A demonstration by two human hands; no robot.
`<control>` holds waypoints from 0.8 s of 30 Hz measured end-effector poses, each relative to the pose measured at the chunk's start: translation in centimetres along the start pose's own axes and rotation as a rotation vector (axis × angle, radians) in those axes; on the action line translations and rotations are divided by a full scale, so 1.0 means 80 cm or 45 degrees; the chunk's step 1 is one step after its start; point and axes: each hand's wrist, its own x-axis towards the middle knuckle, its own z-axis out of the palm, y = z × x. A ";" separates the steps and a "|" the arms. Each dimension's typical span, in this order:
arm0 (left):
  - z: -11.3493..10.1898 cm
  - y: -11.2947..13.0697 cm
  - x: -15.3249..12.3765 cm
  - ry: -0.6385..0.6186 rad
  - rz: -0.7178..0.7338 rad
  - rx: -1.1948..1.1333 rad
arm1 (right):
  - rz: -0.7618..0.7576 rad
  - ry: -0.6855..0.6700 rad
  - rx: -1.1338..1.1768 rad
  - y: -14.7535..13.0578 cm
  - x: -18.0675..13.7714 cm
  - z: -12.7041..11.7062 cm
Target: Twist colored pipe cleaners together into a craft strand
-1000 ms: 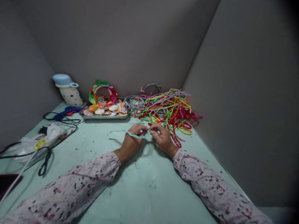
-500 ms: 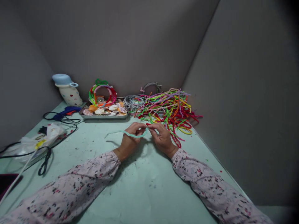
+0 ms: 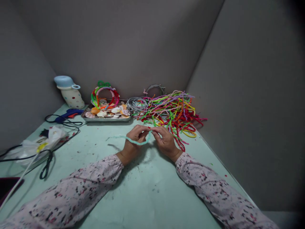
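Over the middle of the table, my left hand point(image 3: 136, 138) and my right hand point(image 3: 164, 140) meet fingertip to fingertip, both closed in a pinch. Between them is a pale turquoise pipe cleaner point(image 3: 139, 143). It sags in a curve below the fingers, and its loose end stretches left past my left hand. A small red piece point(image 3: 149, 128) shows at the pinched fingertips; its form is mostly hidden. Just beyond my right hand lies a heap of pipe cleaners point(image 3: 171, 106) in many colours.
A metal tray point(image 3: 107, 120) of seashells carries several fuzzy colourful hoops point(image 3: 105, 95). Grey wire coils point(image 3: 138, 103) lie beside it. At left are a bottle point(image 3: 71, 95), a blue-handled tool point(image 3: 68, 115), black cable point(image 3: 46, 165) and a plastic bag point(image 3: 53, 136). Grey walls enclose the table.
The turquoise pipe cleaner now hangs in a deeper curve below the fingers. Less of the red piece shows at the fingertips. Both hands stay in nearly the same place.
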 end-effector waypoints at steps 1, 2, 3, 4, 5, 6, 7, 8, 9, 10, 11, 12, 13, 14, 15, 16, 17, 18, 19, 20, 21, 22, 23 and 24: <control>0.000 0.000 0.000 0.001 0.003 0.004 | -0.003 0.000 -0.001 0.000 0.000 0.000; 0.000 0.001 0.000 0.001 0.007 0.007 | -0.006 0.001 -0.005 0.000 0.000 0.001; 0.000 0.002 0.000 0.001 0.011 0.013 | -0.010 0.002 -0.010 0.001 0.000 0.001; 0.000 0.003 0.000 0.002 0.018 0.018 | -0.017 0.005 -0.015 0.000 0.000 0.001; 0.000 0.005 0.001 0.003 0.020 0.025 | -0.024 0.007 -0.020 0.000 0.000 0.001; 0.000 0.007 0.001 0.003 0.013 0.035 | -0.026 0.013 -0.026 0.000 0.000 0.001; 0.000 0.010 0.001 0.007 -0.004 0.048 | -0.019 0.024 -0.034 0.001 0.000 0.001; 0.001 0.012 0.000 0.022 -0.031 0.063 | 0.000 0.044 -0.044 0.001 0.000 0.001; 0.002 0.014 0.000 0.034 -0.076 0.080 | 0.032 0.071 -0.053 0.002 0.000 0.000; 0.003 0.014 -0.001 0.086 -0.116 0.102 | 0.076 0.105 -0.058 0.003 0.001 0.000; 0.005 0.014 -0.002 0.137 -0.153 0.121 | 0.124 0.140 -0.057 0.004 0.001 -0.001; 0.007 0.013 -0.003 0.145 -0.195 0.126 | 0.168 0.169 -0.051 0.006 0.001 -0.001; 0.009 0.011 -0.004 0.097 -0.258 0.098 | 0.200 0.189 -0.045 0.007 0.002 -0.002; 0.011 0.008 -0.005 -0.017 -0.344 0.038 | 0.219 0.201 -0.043 0.007 0.002 -0.002; 0.014 0.006 -0.005 -0.096 -0.444 -0.053 | 0.223 0.205 -0.046 0.008 0.002 -0.001; 0.016 0.004 -0.005 -0.154 -0.517 -0.151 | 0.211 0.202 -0.055 0.008 0.002 -0.001; 0.018 0.003 -0.004 -0.193 -0.565 -0.240 | 0.187 0.191 -0.068 0.007 0.002 0.000; 0.019 0.003 -0.003 -0.216 -0.585 -0.321 | 0.156 0.173 -0.081 0.007 0.001 0.001; 0.020 0.004 -0.002 -0.210 -0.608 -0.400 | 0.122 0.151 -0.092 0.006 0.001 0.002; 0.020 0.006 -0.001 -0.208 -0.625 -0.469 | 0.089 0.127 -0.102 0.005 0.000 0.002; 0.020 0.008 0.000 -0.181 -0.646 -0.522 | 0.060 0.103 -0.113 0.005 0.000 0.003; 0.019 0.010 0.000 -0.151 -0.681 -0.562 | 0.033 0.084 -0.125 0.005 -0.001 0.004; 0.018 0.012 0.000 -0.118 -0.722 -0.588 | 0.009 0.071 -0.138 0.005 -0.001 0.005; 0.018 0.013 0.000 -0.087 -0.765 -0.604 | -0.017 0.062 -0.153 0.006 -0.002 0.006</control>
